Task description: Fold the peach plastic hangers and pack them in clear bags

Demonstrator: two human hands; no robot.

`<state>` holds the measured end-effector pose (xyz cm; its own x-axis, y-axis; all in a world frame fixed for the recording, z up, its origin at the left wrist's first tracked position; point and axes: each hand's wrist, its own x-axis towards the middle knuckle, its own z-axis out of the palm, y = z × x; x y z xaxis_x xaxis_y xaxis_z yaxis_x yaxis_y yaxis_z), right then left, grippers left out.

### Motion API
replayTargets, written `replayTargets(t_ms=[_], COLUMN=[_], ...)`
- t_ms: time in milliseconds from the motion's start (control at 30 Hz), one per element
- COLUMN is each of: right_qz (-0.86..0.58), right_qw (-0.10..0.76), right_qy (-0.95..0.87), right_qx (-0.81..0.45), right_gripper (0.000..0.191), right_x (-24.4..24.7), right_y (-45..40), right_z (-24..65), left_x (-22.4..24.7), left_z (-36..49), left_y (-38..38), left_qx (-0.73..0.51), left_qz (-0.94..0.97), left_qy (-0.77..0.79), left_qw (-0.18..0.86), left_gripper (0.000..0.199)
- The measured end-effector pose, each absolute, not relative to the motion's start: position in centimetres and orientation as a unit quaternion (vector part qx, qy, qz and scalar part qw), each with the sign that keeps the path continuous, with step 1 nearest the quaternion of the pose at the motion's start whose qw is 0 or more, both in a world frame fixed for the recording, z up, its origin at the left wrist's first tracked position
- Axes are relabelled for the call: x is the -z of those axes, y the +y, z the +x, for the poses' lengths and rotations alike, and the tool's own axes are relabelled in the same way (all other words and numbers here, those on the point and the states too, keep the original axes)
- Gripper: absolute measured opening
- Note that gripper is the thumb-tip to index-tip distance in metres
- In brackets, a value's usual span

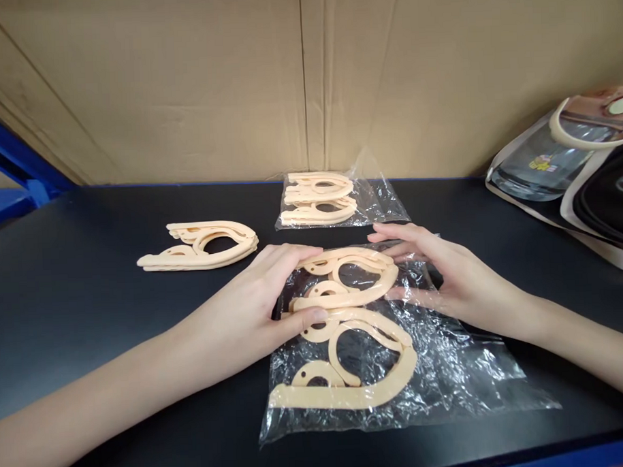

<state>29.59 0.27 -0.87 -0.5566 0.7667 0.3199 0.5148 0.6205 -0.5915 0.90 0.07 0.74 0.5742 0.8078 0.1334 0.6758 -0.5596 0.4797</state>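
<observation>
Two beige folding clothes hangers, an upper one [365, 300] and a lower one [342, 397], lie folded inside a clear plastic bag [450, 385] on the black tabletop. My left hand [273, 296] grips the upper hanger through the film at its left end, thumb on the near side and fingers along the far side. Over the right of the bag is my right hand [440, 270], its fingers spread and its thumb by the rounded tip of the upper hanger. The bag's loose, wrinkled part stretches out to the right.
Behind the hands, a second clear bag [376, 204] holds more beige folded hangers [321, 213]. Unbagged folded hangers [215, 261] lie at the left. A transparent-sided bag [534, 157] with a curved handle stands at the right. Cardboard [184, 88] backs the black tabletop [89, 296]; a blue frame [28, 175] stands left.
</observation>
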Motion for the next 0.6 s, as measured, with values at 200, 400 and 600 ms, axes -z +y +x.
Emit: replayTargets(t_ms=[200,400,600], right_qz=[-0.386,-0.451,-0.483], right_qw=[0.307,0.340,0.349], right_qy=[-0.825,-0.814,-0.791], right_qx=[-0.277,-0.134,-0.140], right_gripper=[0.063,0.038,0.034], right_x=[1.0,0.8,0.3], right_y=[0.5,-0.3,-1.2], right_z=[29.7,29.4,29.4], left_x=[-0.6,-0.2,-0.2], left_z=[0.4,0.6,0.8], left_y=[0.2,-0.5,-0.8], left_qx=[-0.185,-0.208,-0.234], left_qz=[0.860,0.853,0.856], left_qy=[0.436,0.450,0.436], left_qw=[0.189,0.164,0.151], left_gripper=[0.051,0.041,0.044])
